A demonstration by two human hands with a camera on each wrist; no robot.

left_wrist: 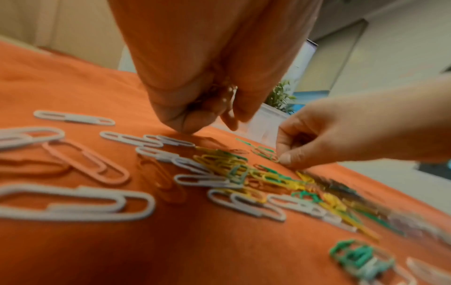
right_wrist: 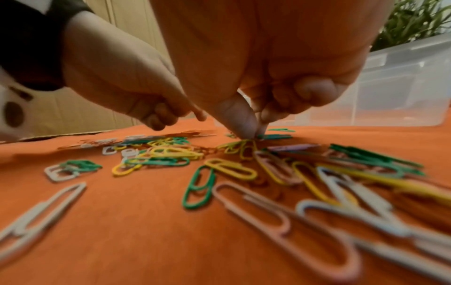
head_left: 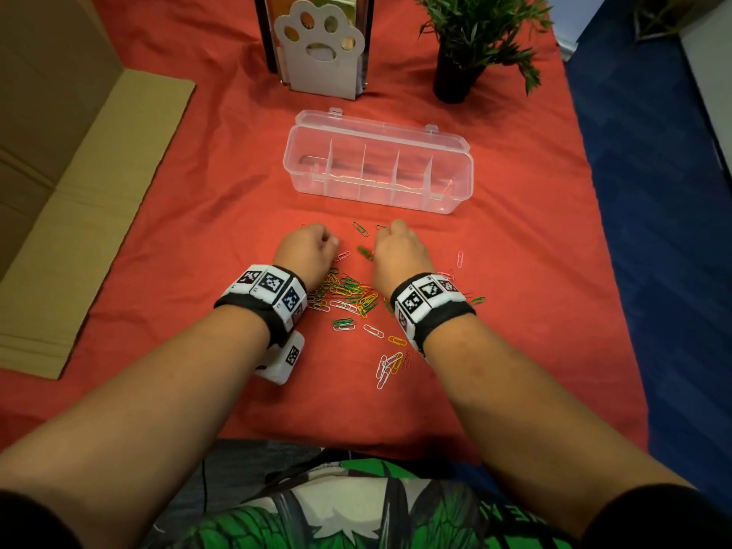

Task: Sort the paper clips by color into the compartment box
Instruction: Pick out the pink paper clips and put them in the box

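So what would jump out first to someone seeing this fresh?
The bright scatter of paper clips on the red cloth, between both wrists. Over it, the left hand is curled and the right hand pinches at the clips. Beyond them sits the clear box, lid open, compartments empty.

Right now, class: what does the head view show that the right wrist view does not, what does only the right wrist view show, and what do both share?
Only head: all five empty compartments of the compartment box, the paw-print holder, both wristbands.
Only right wrist: the right hand's fingertips pinching at a yellow clip on the cloth.
Both: the scattered paper clips, left hand, red cloth.
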